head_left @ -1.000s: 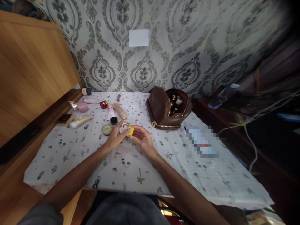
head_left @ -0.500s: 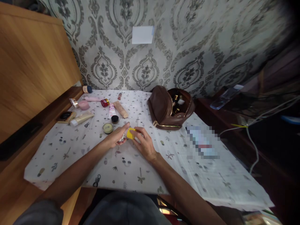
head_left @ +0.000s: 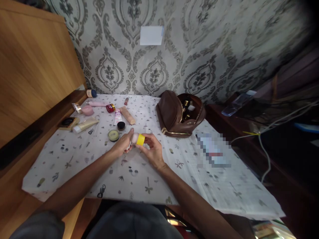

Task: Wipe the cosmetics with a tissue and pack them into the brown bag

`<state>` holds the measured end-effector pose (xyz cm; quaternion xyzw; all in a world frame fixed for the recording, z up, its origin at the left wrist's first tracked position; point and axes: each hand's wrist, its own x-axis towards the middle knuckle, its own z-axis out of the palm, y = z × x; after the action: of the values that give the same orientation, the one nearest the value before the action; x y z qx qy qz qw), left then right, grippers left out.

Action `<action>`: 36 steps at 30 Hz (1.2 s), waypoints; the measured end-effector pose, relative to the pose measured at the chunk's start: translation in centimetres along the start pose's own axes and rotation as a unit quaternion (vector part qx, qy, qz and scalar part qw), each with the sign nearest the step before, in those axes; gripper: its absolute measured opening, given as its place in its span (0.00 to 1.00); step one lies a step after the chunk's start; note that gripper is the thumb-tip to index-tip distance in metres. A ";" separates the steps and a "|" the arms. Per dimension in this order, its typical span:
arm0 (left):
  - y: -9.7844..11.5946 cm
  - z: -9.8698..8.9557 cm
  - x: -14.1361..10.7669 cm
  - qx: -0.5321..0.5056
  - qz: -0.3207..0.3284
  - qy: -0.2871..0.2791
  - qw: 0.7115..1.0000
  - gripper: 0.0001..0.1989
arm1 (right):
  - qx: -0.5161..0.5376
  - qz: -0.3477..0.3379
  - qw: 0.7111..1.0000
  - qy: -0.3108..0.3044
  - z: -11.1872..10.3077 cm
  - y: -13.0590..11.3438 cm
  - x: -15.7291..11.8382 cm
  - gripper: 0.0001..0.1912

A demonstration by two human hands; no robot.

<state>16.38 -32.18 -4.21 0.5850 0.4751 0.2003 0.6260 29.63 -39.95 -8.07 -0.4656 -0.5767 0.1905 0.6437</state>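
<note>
Over the middle of the table, my left hand [head_left: 122,145] is closed round the pale pinkish body of a small bottle [head_left: 135,138]. The bottle lies on its side in the air, its yellow cap [head_left: 140,139] towards the right. My right hand [head_left: 155,151] has its thumb and fingers at the cap, with some fingertips hidden behind it. Just beyond my left hand are a round tin with pale green contents [head_left: 113,135] and a small black-lidded jar [head_left: 121,125]. Behind them lie a beige tube [head_left: 127,115] and a white and pink tube [head_left: 118,117].
A brown cosmetic bag [head_left: 171,116] stands unzipped at the back, with items inside. At the left lie a cream tube [head_left: 86,125], a compact [head_left: 67,122], a pink container [head_left: 87,110] and a red jar [head_left: 110,108]. A blurred-out flat object [head_left: 214,149] lies at the right.
The fingers of my right hand have shifted round the yellow cap, and more of the bottle's pale body now shows. The view has moved slightly; the items on the table have stayed put.
</note>
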 end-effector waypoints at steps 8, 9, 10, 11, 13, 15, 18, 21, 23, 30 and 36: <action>-0.3 -0.2 -1.4 0.025 0.125 -0.025 0.992 0.28 | -0.079 0.018 0.996 0.030 -0.1 -0.3 0.0 0.18; -0.2 -0.2 -1.6 0.047 0.159 -0.030 0.986 0.26 | -0.098 0.013 0.995 0.031 -0.2 -0.5 0.0 0.17; -0.2 -0.3 -1.7 0.068 0.191 -0.032 0.979 0.25 | -0.115 0.009 0.993 0.032 -0.2 -0.6 0.0 0.17; -0.1 -0.3 -1.8 0.085 0.220 -0.032 0.971 0.24 | -0.128 0.006 0.991 0.033 -0.2 -0.7 -0.1 0.17; 0.0 -0.2 -1.8 0.096 0.254 -0.027 0.962 0.23 | -0.140 0.004 0.989 0.039 -0.1 -0.7 -0.1 0.18; -0.1 -0.1 -1.8 0.089 0.254 -0.023 0.963 0.23 | -0.132 0.013 0.990 0.051 0.0 -0.6 -0.1 0.22; -0.1 0.0 -1.8 0.084 0.223 -0.024 0.971 0.23 | -0.125 0.035 0.990 0.061 0.1 -0.5 0.0 0.22; 0.0 0.0 -1.9 0.086 0.206 -0.025 0.974 0.23 | -0.125 0.036 0.990 0.051 0.1 -0.8 0.2 0.17; 0.0 0.1 -1.8 0.091 0.221 -0.009 0.971 0.22 | -0.102 0.044 0.993 0.042 0.1 -1.0 0.2 0.17; -0.6 0.6 -1.6 0.157 0.312 0.048 0.936 0.21 | -0.122 0.054 0.991 0.000 0.5 -1.4 0.0 0.16; -1.3 0.6 -1.8 0.294 0.410 0.070 0.860 0.18 | -0.213 0.026 0.977 0.003 0.2 -0.8 -0.2 0.18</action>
<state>15.62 -34.30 -4.87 0.8684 0.2717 0.3302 0.2512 29.19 -40.43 -7.53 -0.6074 -0.5899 0.0786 0.5263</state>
